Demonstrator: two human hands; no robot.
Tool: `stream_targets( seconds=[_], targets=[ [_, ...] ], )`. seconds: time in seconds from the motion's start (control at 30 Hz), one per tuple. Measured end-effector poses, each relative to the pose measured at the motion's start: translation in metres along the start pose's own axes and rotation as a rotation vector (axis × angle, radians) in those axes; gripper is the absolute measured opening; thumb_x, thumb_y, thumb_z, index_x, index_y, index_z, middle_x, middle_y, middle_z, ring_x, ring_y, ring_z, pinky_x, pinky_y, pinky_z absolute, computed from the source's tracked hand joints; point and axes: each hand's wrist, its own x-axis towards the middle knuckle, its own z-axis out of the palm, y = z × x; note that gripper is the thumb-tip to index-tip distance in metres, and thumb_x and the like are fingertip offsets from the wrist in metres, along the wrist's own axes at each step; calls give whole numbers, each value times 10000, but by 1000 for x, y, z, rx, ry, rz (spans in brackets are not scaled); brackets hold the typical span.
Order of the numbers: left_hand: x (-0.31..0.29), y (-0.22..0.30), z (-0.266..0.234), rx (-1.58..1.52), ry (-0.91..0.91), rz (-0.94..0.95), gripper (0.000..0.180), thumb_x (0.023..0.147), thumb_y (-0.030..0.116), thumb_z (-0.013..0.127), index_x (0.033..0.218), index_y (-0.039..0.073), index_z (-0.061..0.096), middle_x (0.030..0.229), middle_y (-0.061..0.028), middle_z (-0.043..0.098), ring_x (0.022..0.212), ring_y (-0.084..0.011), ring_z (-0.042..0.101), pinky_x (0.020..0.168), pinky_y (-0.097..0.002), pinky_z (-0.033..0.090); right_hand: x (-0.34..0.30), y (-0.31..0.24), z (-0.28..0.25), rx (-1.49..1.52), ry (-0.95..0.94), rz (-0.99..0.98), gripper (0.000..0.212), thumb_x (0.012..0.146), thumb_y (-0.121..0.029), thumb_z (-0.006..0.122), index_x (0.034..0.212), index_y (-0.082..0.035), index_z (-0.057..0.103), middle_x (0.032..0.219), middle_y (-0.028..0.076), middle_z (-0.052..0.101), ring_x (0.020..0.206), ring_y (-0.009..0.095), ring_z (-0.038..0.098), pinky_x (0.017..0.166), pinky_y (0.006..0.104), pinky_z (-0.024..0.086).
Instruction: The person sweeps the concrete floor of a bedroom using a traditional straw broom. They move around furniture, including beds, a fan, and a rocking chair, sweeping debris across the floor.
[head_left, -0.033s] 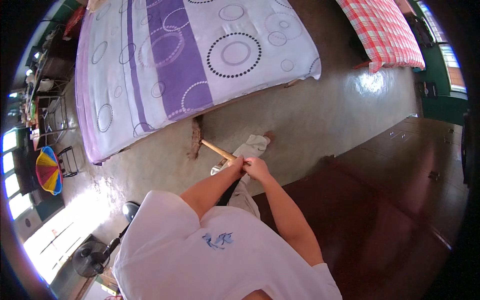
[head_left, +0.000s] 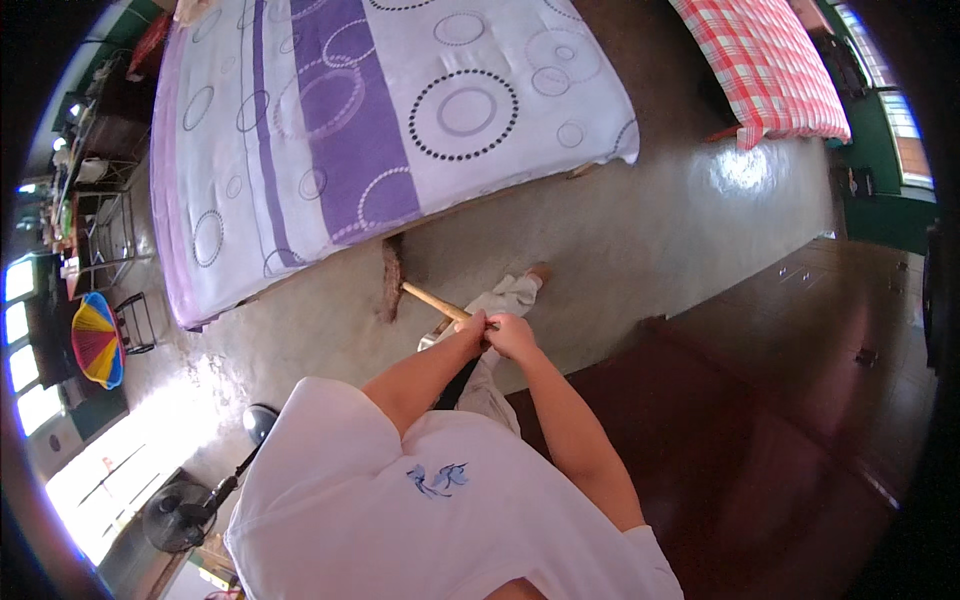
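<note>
Both my hands grip the wooden handle of a long-handled floor mop [head_left: 432, 299]. My left hand [head_left: 470, 328] is closed round the stick, and my right hand [head_left: 512, 337] is closed beside it at the upper end. The mop's narrow brown head [head_left: 391, 285] rests on the floor near the bed's edge, its far end close to the hanging sheet. Below my hands show light trouser legs [head_left: 505, 298] and a foot [head_left: 540, 271].
A bed [head_left: 460, 190] with a white and purple patterned sheet lies ahead. A red checked bed [head_left: 770, 80] is at far right. Dark brown wooden furniture [head_left: 800, 330] borders the right. To the left are a colourful round seat [head_left: 97, 342] and a black standing fan [head_left: 180, 515].
The trouser cuff near the right foot has shifted slightly. My hands and the mop have hardly moved.
</note>
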Motion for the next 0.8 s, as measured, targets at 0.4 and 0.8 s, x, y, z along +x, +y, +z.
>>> stream_targets(
  seconds=[0.4,0.8],
  targets=[
    [-24,-9,298,86,-51,-4,496,662,260,605,1045,8,415,874,-117,548,688,-233,583,518,-382,491,43,93,-255,-167,109,56,266,708,-243,578,923,-98,634,861,150,617,831,307,584,712,378,464],
    [-40,-12,404,41,232,34,490,710,252,587,1071,-7,380,850,-132,569,634,-228,587,449,-329,477,95,178,-340,-90,-102,-90,285,716,-219,573,968,-93,613,868,168,614,831,310,590,719,373,463]
  ],
)
